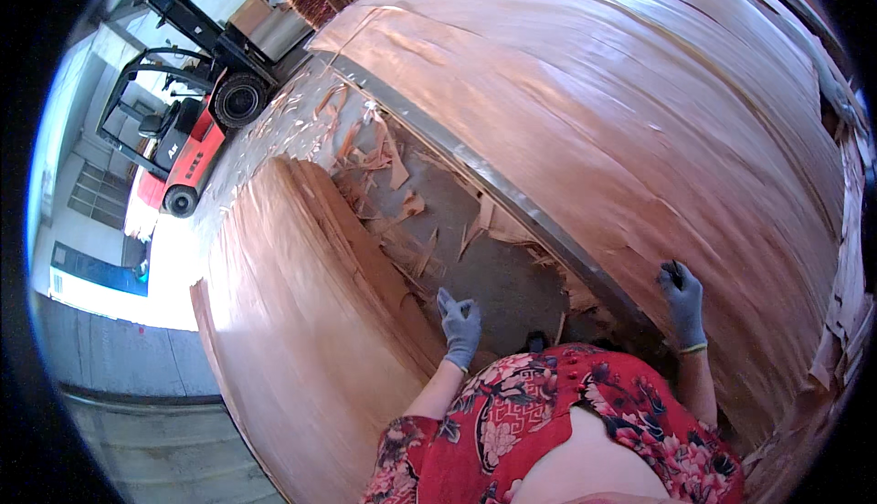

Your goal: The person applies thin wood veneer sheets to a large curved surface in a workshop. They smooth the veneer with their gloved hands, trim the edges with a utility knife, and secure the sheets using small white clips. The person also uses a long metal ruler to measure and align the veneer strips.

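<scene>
My left hand (pixel 461 329), in a grey glove, hangs over the gap beside the lower stack of wood veneer sheets (pixel 301 294). Its fingers are apart, partly bent, with nothing visible in them. Over the near edge of the large veneer stack (pixel 585 139), my right hand (pixel 684 310) wears a matching glove and is closed. A small dark object (pixel 674 273) shows between its fingers; its kind is too small to make out. The large stack's top sheet is reddish-brown, wide and slightly wrinkled.
Between the stacks, torn veneer scraps (pixel 393 162) litter the grey floor (pixel 507 294). A metal edge (pixel 548 225) runs along the large stack's near side. A red and black forklift (pixel 196 139) stands at the far left. Ragged sheet edges (pixel 850 257) hang at the right.
</scene>
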### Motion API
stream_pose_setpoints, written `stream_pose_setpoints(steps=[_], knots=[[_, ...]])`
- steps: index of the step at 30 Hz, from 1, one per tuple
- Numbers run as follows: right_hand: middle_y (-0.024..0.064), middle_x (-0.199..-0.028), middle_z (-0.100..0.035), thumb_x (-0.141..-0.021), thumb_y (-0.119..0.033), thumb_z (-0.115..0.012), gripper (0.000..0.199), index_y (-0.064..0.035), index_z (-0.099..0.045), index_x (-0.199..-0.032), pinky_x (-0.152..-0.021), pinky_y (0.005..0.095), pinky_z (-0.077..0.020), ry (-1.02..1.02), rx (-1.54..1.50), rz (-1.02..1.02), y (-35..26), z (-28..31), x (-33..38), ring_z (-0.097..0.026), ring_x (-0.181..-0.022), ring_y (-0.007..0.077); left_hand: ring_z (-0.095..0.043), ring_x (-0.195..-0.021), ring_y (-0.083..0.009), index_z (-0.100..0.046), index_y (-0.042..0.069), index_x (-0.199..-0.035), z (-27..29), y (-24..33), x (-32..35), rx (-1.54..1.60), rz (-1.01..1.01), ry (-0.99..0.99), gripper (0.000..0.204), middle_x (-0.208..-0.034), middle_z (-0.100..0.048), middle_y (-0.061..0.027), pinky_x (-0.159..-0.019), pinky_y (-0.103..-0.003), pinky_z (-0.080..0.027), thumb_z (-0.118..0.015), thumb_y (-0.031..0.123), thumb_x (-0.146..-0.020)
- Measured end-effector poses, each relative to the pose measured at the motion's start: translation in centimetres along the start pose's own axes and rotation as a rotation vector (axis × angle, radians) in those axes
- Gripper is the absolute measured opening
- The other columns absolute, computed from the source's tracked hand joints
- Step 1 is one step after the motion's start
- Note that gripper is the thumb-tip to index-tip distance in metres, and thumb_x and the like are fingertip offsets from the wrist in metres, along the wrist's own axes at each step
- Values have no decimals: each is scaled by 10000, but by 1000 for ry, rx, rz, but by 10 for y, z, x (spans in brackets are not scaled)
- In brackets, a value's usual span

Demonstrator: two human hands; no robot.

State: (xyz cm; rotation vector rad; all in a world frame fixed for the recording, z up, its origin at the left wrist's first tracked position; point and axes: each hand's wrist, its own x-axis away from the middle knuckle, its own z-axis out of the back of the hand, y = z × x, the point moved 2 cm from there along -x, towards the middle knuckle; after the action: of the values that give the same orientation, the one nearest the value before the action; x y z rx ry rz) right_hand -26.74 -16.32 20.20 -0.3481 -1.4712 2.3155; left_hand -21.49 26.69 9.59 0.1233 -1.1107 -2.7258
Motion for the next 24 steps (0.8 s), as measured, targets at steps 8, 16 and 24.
stream_pose_setpoints(steps=[8,16,24], knots=[[162,-749,-621,-808,-159,-624,228,23,-595,-942,-643,289,-471,-252,94,200,-67,-149,-94,-595,-709,110,-505,-1043,-247,-159,-154,-1325,63,-68,-50,126,233,95,760,-967,-615,-177,-924,-321,-367,-605,180,-809],[186,-743,-607,-782,-235,-606,230,-42,-612,-906,-627,359,-471,-421,78,174,-115,-319,-210,-624,-717,324,-568,-827,-235,-142,-69,-1374,131,-167,-96,176,549,84,815,-994,-604,-150,-771,-357,-448,-626,255,-804],[204,-741,-592,-814,-258,-536,220,-48,-597,-844,-617,419,-461,-528,246,263,-203,-505,-343,-588,-723,391,-523,-871,-269,-406,-52,-1156,146,-272,-100,9,1085,124,516,-965,-568,-177,-747,-389,-421,-613,232,-778]])
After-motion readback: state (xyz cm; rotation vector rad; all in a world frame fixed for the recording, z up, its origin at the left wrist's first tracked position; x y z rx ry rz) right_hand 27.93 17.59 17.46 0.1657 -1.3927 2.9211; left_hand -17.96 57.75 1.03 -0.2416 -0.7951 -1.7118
